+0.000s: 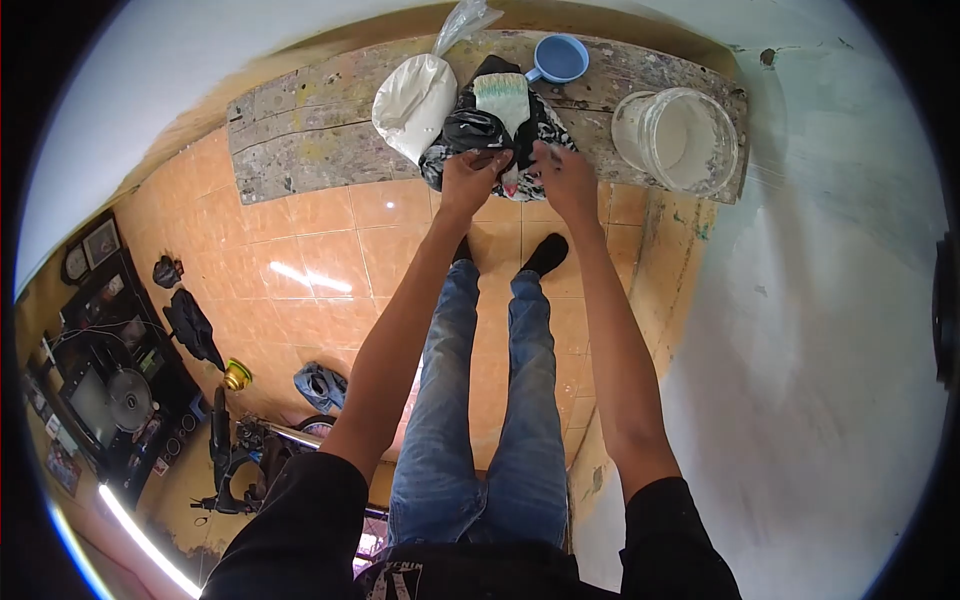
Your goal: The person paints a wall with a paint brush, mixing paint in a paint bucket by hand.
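My left hand is closed on the gathered edge of a black plastic bag. Just right of it, my right hand has its fingers curled at the bag's right side; what they pinch is hidden. Under the bag lies a crumpled black-and-white cloth. A wide paintbrush with whitish, green-tinged bristles rests on this heap, bristles pointing away from me; its lower end is partly covered. Against the heap's left side leans a clear bag of white powder.
The heap is on a paint-stained wooden bench. A blue mug stands behind it, and a white-smeared plastic bucket lies tipped at the right end. A wall rises on the right. A bicycle stands lower left on the tiled floor.
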Tool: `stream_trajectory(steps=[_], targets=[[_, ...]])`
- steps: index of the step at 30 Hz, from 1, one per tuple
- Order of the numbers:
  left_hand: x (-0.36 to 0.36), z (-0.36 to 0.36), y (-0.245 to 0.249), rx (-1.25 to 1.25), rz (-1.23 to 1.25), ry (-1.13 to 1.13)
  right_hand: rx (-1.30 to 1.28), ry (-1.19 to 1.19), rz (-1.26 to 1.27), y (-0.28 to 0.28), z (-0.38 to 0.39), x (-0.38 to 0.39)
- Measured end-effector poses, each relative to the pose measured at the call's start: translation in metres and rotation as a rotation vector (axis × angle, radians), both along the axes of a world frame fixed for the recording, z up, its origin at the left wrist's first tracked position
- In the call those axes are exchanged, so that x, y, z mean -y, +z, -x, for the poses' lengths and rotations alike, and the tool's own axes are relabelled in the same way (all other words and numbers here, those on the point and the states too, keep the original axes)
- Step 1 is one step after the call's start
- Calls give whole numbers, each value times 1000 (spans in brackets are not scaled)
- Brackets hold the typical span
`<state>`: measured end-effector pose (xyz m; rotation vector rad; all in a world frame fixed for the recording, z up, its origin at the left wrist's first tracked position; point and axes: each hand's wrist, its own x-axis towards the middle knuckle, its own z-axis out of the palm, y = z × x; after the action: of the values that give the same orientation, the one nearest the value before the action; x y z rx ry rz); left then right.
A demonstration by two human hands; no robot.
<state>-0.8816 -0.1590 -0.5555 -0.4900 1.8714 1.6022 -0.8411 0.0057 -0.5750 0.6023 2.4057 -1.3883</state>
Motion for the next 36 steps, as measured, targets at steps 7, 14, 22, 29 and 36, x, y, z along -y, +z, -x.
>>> stream_trajectory(steps=[7, 14, 22, 29, 36], targets=[[-4, -2, 5, 60, -40, 43, 60, 248, -213, 43, 53, 7], [-10, -2, 8, 110, -129, 189, 50, 262, -47, 16, 49, 0], [-19, -2, 22, -24, 119, 95, -172, 325, -211, 9, 27, 9], [-11, -1, 5, -53, 77, 15, -257, 329, -300, 22, 10, 12], [-5, -8, -7, -34, -43, 77, -209, 289, -379, 23, 20, 20]])
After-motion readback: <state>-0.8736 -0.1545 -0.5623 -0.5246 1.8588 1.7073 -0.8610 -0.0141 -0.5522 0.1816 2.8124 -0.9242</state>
